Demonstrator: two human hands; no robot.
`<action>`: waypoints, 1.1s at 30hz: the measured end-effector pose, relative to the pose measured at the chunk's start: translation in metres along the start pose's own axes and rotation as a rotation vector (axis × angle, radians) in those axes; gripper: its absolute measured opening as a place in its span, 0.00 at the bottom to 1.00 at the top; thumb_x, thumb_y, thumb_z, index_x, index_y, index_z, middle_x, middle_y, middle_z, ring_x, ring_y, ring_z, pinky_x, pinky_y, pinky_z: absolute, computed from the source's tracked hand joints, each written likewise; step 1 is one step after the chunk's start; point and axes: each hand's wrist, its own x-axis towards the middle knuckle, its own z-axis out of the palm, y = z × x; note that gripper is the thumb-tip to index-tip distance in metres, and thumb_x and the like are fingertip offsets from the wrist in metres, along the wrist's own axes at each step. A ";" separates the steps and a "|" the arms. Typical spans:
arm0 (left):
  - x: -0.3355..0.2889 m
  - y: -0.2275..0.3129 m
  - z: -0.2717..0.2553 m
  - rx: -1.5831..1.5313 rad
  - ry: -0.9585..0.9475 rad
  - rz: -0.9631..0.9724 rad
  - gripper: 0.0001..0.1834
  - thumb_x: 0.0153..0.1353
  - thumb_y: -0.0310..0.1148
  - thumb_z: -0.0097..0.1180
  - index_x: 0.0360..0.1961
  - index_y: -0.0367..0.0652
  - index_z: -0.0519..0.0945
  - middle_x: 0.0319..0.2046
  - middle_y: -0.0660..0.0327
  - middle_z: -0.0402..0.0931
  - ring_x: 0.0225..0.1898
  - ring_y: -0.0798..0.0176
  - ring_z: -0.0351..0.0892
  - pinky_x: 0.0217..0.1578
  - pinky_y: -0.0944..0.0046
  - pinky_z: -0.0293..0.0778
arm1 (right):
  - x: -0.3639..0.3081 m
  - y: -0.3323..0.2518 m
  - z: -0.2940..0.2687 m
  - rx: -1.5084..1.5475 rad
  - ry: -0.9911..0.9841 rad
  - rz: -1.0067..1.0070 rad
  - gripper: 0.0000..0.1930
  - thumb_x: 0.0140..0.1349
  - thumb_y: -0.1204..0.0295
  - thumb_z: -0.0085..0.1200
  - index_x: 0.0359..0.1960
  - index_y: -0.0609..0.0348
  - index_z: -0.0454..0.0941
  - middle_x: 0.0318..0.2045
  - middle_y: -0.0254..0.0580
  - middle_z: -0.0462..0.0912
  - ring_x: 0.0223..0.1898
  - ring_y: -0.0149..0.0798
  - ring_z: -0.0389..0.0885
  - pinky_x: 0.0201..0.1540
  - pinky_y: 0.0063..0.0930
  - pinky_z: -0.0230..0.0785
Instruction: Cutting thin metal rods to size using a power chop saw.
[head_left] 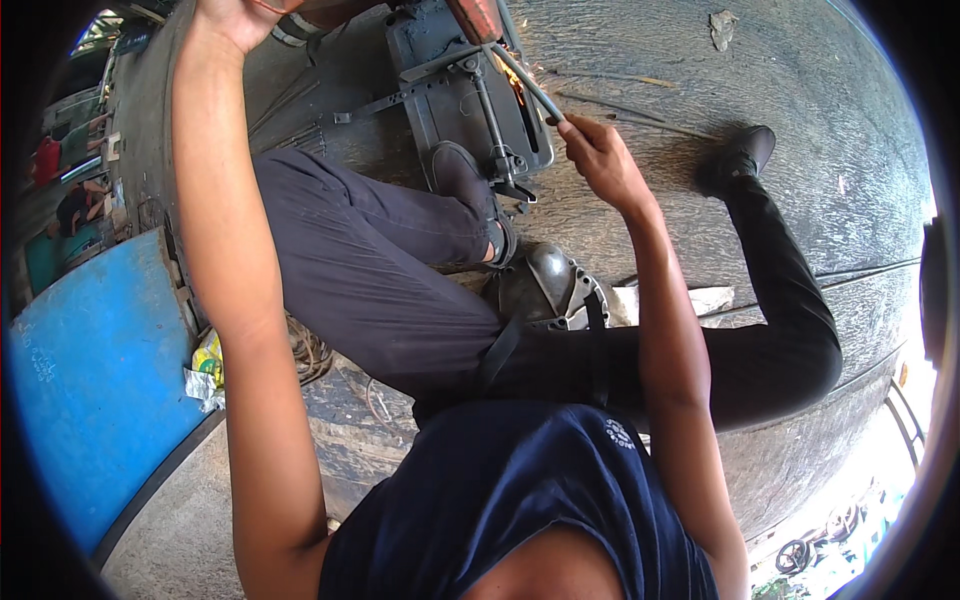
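Metal rod (532,86), near end in right grip (606,166), slanting up-left

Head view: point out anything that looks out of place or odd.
Sparks show at the machine's dark base, and the right hand gripping the grey rod nearby is bare, which looks risky. A crumpled scrap lies on the floor like stray litter.

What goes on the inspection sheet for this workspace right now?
Surface: grey, streaked floor.
Job's things: slim grey metal rod reaching a red metal part; orange sparks; dark metal base.
Clutter: long thin rods, crumpled pale scrap.
Hands: fingers of the right hand closed around the rod; left hand cut off by the picture's top edge, grip unclear.
Cables: brown coil at left, cord or wire unclear.
Surroundings: blue-painted panel at left.
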 end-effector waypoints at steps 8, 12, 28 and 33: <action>-0.001 0.001 0.001 -0.002 0.003 -0.024 0.31 0.57 0.53 0.56 0.50 0.36 0.73 0.27 0.57 0.75 0.21 0.63 0.77 0.37 0.57 0.82 | -0.007 -0.013 -0.013 0.395 -0.177 0.167 0.19 0.76 0.60 0.42 0.46 0.65 0.79 0.18 0.24 0.64 0.18 0.19 0.59 0.19 0.21 0.52; -0.002 0.001 0.002 0.003 0.028 -0.014 0.31 0.57 0.52 0.56 0.50 0.35 0.73 0.27 0.57 0.75 0.21 0.63 0.78 0.37 0.57 0.82 | -0.007 -0.009 -0.008 0.451 -0.037 0.187 0.15 0.73 0.63 0.48 0.51 0.61 0.77 0.19 0.27 0.70 0.18 0.20 0.62 0.20 0.20 0.55; -0.002 0.000 0.003 0.016 0.013 -0.006 0.30 0.57 0.52 0.56 0.50 0.37 0.74 0.27 0.58 0.74 0.21 0.63 0.76 0.39 0.56 0.81 | -0.013 -0.008 -0.011 0.259 -0.084 0.112 0.18 0.69 0.64 0.52 0.54 0.64 0.79 0.25 0.35 0.80 0.28 0.25 0.73 0.32 0.26 0.68; 0.000 0.000 0.001 -0.012 -0.007 -0.022 0.30 0.56 0.52 0.57 0.50 0.37 0.73 0.28 0.57 0.73 0.22 0.64 0.76 0.38 0.56 0.81 | 0.000 0.007 0.001 0.114 0.047 0.024 0.18 0.72 0.65 0.48 0.54 0.65 0.78 0.22 0.29 0.72 0.25 0.23 0.68 0.28 0.24 0.62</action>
